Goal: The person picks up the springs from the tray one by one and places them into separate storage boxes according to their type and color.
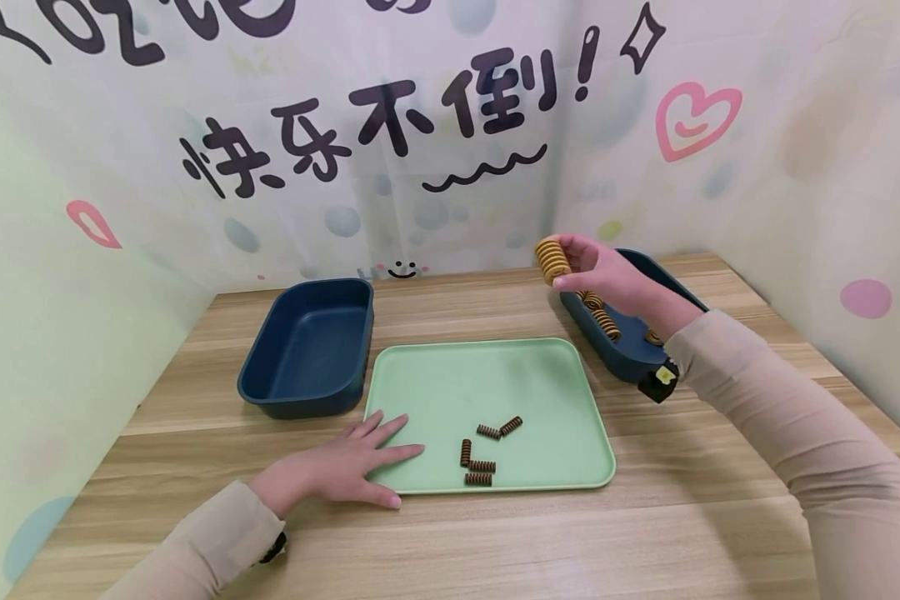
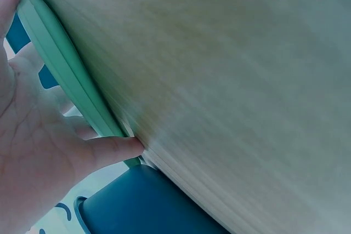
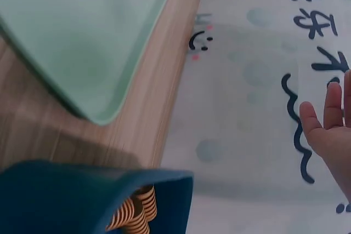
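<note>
In the head view my right hand [image 1: 611, 282] pinches a thick yellow coil spring [image 1: 552, 262] above the left rim of the right blue bin [image 1: 617, 357]. In that bin lie several more yellow springs [image 1: 605, 323]. My left hand [image 1: 337, 468], fingers spread and straight, rests at the front left corner of the pale green tray [image 1: 450, 379]. Several small dark brown coil springs [image 1: 479, 479] lie on the tray's front half. The left wrist view shows the left palm [image 2: 38, 135] beside the tray's edge. In the right wrist view the held spring is out of sight.
Another blue bin [image 1: 305, 402], with nothing seen inside, stands behind and left of the tray. All this is on a wood-grain table [image 1: 450, 542]. A printed white cloth [image 1: 465, 225] hangs behind the table, and pale walls rise at both sides.
</note>
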{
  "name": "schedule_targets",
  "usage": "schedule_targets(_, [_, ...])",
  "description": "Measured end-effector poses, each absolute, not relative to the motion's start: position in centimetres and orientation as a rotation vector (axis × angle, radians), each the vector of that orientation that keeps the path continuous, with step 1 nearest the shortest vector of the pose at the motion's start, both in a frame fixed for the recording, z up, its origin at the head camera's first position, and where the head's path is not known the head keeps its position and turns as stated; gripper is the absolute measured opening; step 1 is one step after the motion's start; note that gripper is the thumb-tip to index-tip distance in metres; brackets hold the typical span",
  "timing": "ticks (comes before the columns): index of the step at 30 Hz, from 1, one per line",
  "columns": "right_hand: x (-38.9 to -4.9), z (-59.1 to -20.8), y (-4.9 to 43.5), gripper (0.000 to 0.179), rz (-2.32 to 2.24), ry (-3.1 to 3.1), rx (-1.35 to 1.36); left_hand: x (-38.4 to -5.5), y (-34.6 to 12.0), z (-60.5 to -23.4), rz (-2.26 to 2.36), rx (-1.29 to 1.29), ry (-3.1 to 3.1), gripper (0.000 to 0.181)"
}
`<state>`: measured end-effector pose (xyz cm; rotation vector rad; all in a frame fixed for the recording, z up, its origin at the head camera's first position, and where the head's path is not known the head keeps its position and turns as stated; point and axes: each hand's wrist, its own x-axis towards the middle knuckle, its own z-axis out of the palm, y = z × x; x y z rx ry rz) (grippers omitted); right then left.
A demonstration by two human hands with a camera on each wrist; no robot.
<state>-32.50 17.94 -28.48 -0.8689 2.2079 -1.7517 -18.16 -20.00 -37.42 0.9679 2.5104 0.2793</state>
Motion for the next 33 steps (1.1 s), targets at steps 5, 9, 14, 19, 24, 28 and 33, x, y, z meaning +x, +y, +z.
schedule_targets(5, [-33.6, -28.3, 19.2, 0.041, -1.854, 2.188, -0.836, -18.2, -20.1, -37.5, 0.287, 0.955, 2.511, 0.069])
schedule_targets(9, [-34.7, -28.2, 20.2, 0.04, -1.897, 2.257, -0.756, -18.2, -20.2, -37.7, 0.284, 0.953, 2.511, 0.068])
schedule_targets(14, [-36.0, -28.1, 21.3, 0.05, -1.854, 2.403, -0.652, -18.3, -20.2, -37.8, 0.285, 0.941, 2.506, 0.068])
schedule_targets(19, [-37.4, -28.1, 22.5, 0.055, -1.812, 2.485, -0.587, -18.3, -20.2, -37.8, 0.284, 0.924, 2.501, 0.068])
schedule_targets(24, [-38.6, -28.6, 23.7, 0.056, -1.775, 2.562, -0.51, -18.3, -20.1, -37.7, 0.282, 0.927, 2.493, 0.068])
schedule_targets(28, [-39.5, -29.2, 24.3, 0.06, -1.739, 2.608, -0.429, -18.3, -20.1, -37.7, 0.282, 0.931, 2.493, 0.068])
schedule_targets(33, [-40.4, -30.6, 25.1, 0.054, -1.793, 2.615, -0.34, -18.4, -20.1, -37.9, 0.287, 0.929, 2.494, 0.069])
